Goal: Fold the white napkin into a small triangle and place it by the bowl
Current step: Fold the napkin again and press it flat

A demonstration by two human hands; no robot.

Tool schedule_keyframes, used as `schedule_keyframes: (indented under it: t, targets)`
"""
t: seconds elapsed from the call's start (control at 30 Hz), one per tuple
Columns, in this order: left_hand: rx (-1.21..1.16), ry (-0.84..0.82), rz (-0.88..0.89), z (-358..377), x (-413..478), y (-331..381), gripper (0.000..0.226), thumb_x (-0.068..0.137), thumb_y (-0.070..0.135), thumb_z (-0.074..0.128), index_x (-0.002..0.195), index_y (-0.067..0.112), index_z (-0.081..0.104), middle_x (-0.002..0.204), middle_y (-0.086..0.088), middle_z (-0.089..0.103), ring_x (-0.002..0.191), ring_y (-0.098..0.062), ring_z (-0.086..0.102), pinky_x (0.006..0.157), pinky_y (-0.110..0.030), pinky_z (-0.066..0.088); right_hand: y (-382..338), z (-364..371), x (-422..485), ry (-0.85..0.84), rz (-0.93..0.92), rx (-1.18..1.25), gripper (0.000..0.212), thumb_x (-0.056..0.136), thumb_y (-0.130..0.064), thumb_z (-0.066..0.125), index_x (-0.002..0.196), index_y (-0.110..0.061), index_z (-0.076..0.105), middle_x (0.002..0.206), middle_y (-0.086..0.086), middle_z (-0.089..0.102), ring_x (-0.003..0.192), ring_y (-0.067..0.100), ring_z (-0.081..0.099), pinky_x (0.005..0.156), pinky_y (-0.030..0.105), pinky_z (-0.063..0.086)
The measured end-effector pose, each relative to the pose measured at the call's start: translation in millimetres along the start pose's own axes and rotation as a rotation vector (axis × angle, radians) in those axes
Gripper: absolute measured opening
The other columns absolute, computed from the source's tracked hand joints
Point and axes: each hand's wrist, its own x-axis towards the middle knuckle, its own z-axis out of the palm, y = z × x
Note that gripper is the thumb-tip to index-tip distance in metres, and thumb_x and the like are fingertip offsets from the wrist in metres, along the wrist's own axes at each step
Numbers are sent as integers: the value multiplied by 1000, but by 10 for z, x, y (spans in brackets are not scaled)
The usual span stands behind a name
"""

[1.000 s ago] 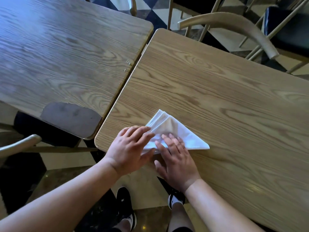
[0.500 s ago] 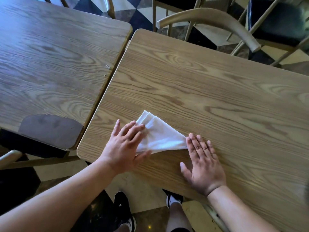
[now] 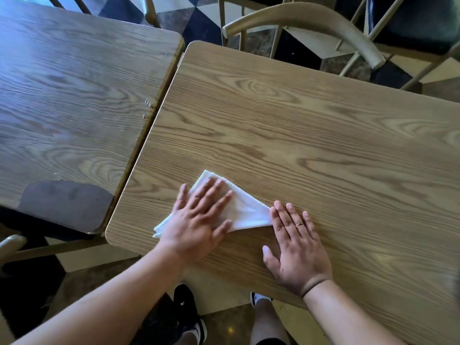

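At the bottom of the frame the person's black shoes stand on the floor just below the near table edge, with both forearms reaching up over it.

The right hand lies flat on the wooden table, palm down, fingers spread a little; its index fingertip touches the right-hand point of the white napkin. It grips nothing.

The left hand is also flat and open, fingers fanned, and presses down on the left half of the napkin. The napkin sits in the lower middle of the frame, close to the near left corner of the table. It already reads as a small layered triangle, with stacked edges showing at its upper tip and at its lower left end beside the wrist.

Further up, the tabletop is bare wood grain. A second table butts against it at the left, with a worn dark patch on its near corner. Chairs stand at the top of the frame.

No bowl shows anywhere, so the placing step appears not yet done, and the spot for it cannot be judged from here.

The likely risk is the layers. Once the flat hands lift, the folds may spring open, since nothing pins them. A one-sided lift could let the stacked edges slide apart and spoil the triangle. The napkin also lies near the table edge, so a sweeping push toward the person could send it off.
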Motion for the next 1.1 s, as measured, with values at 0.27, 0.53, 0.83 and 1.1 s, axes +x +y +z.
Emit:
schedule_keyframes:
  t: [0.27, 0.53, 0.83, 1.1]
  targets:
    - [31, -76, -136, -50, -120, -184, 65, 104, 61, 31, 165, 43, 19, 177, 9, 7, 163, -15, 6, 129, -56, 12, -59, -103, 37, 59, 21, 104, 73, 98, -51, 45, 156, -6, 47, 166, 11, 43, 154, 33, 39, 120, 61, 34]
    - [-13, -58, -295, 25, -44, 79, 68, 103, 63, 28, 165, 46, 7, 177, 10, -2, 163, -16, -5, 129, -60, -1, -178, -557, 807, -242, 494, 334, 21, 90, -40, 65, 103, -25, 60, 104, -2, 64, 103, 30, 59, 72, 36, 40]
    - [-173, -34, -397, 16, 689, 1092, 68, 96, 74, 33, 151, 36, 45, 174, -6, 21, 163, -26, 0, 129, -61, 3, 847, -1030, 1382, -197, 716, 605, 11, 78, -20, 74, 78, -14, 65, 58, -3, 64, 57, 23, 58, 50, 28, 35]
    - [-147, 27, -364, -155, 1889, 493, 105, 66, 95, 57, 147, 29, 45, 171, 1, 27, 161, -21, 11, 129, -60, 4, 1513, -1188, 1914, 16, 699, 757, 10, 79, -13, 69, 82, -8, 60, 64, -4, 53, 57, 19, 47, 49, 29, 33]
